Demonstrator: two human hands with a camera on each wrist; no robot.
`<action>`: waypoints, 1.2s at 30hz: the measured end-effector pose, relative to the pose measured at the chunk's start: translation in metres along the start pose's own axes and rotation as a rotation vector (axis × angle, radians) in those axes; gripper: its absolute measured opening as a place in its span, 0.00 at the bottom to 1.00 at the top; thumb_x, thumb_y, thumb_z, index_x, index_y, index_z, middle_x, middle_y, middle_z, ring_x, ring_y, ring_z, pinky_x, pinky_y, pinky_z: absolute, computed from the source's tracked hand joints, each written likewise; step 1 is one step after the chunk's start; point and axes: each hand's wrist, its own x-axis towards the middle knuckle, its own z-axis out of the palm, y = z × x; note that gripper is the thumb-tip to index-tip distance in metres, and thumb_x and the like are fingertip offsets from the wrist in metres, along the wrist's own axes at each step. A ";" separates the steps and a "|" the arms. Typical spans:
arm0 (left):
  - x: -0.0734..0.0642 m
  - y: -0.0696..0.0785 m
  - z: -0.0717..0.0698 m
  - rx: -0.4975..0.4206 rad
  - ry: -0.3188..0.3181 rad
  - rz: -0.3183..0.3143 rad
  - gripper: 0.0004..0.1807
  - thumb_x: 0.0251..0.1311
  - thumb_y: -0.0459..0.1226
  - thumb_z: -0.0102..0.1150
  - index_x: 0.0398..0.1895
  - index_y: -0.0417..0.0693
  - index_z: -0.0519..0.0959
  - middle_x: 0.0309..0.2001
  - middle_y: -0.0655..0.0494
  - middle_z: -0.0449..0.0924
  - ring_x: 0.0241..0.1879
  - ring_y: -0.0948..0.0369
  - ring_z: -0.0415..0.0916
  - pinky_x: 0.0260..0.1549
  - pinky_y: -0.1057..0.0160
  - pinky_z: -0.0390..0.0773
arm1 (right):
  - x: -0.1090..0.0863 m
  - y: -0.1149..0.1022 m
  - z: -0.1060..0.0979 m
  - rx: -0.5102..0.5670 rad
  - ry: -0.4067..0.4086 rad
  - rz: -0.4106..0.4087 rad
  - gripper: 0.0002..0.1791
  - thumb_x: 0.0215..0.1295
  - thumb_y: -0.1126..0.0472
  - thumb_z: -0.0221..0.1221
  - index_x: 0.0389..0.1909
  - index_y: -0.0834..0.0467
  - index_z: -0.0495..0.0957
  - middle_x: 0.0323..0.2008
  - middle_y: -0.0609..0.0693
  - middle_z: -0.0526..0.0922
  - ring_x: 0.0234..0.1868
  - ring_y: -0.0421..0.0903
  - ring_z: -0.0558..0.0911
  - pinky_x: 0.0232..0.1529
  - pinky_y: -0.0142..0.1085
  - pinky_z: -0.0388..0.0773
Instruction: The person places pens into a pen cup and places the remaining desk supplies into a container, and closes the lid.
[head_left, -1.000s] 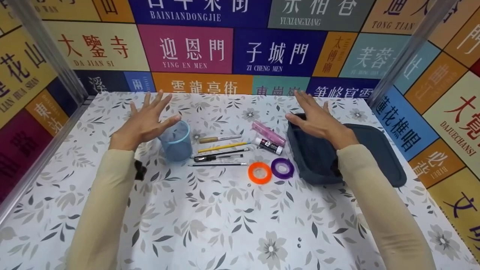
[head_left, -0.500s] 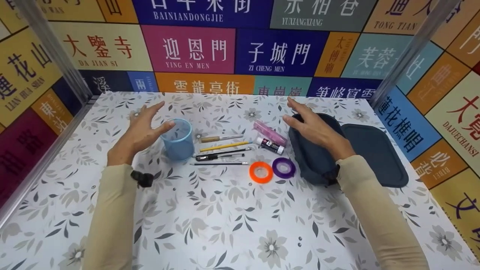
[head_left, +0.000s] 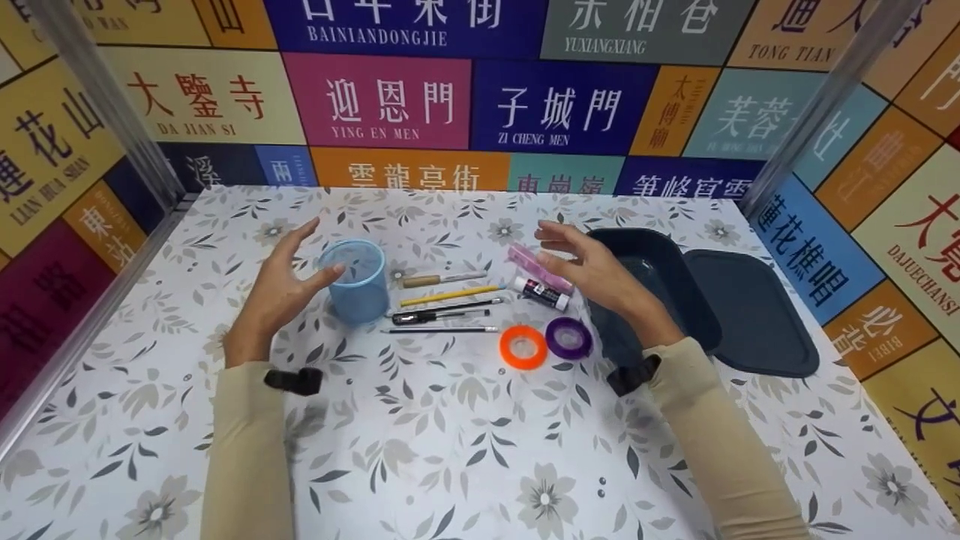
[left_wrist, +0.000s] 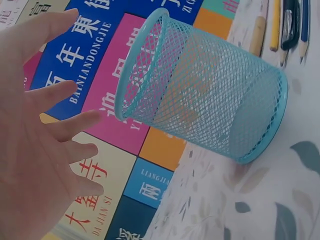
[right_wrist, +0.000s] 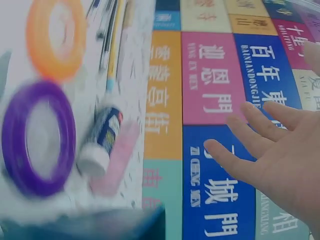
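My left hand (head_left: 274, 300), thumb and fingers spread, hovers just left of a light-blue mesh pen cup (head_left: 357, 296). In the left wrist view a gap shows between the fingers and the cup's rim. My right hand (head_left: 611, 281) holds nothing, its fingers loosely extended above the near-left side of a dark blue box (head_left: 694, 311). In the head view its fingertips overlap a pink tube-like item (head_left: 523, 259). A glue stick (head_left: 541, 293) lies beside that. An orange tape roll (head_left: 506, 347) and a purple tape roll (head_left: 555, 340) lie in front.
Between cup and glue stick lie a wooden-handled tool (head_left: 421, 281), a yellow pencil (head_left: 450, 295), a black pen (head_left: 409, 318) and a dark pencil (head_left: 439, 330). A flat dark lid (head_left: 765, 315) lies right of the box. Sign-printed panels (head_left: 375, 101) bound the floral-covered table.
Both hands have drawn back toward the body and lowered; the right hand has also shifted left, from over the box toward the pink item. The objects on the table stay in place.
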 end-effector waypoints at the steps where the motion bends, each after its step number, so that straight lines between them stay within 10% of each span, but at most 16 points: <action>1: -0.001 -0.001 0.001 -0.016 0.010 0.003 0.50 0.59 0.63 0.62 0.80 0.69 0.48 0.82 0.53 0.45 0.81 0.45 0.40 0.74 0.29 0.44 | 0.000 0.000 0.003 0.026 -0.002 0.003 0.34 0.73 0.51 0.57 0.76 0.53 0.59 0.72 0.56 0.68 0.74 0.55 0.67 0.75 0.55 0.64; 10: -0.002 -0.015 0.016 -0.160 0.007 -0.017 0.55 0.56 0.57 0.69 0.81 0.66 0.44 0.81 0.52 0.50 0.81 0.47 0.42 0.76 0.32 0.44 | 0.007 0.007 0.030 0.227 -0.006 -0.035 0.31 0.69 0.60 0.61 0.72 0.59 0.66 0.65 0.63 0.75 0.65 0.56 0.77 0.61 0.33 0.79; 36: 0.008 -0.026 0.042 -0.274 -0.004 -0.058 0.68 0.48 0.43 0.78 0.82 0.65 0.35 0.82 0.52 0.42 0.80 0.48 0.45 0.79 0.42 0.48 | 0.026 0.035 0.082 0.186 -0.088 0.178 0.24 0.63 0.55 0.68 0.57 0.60 0.80 0.54 0.56 0.84 0.53 0.47 0.83 0.58 0.43 0.83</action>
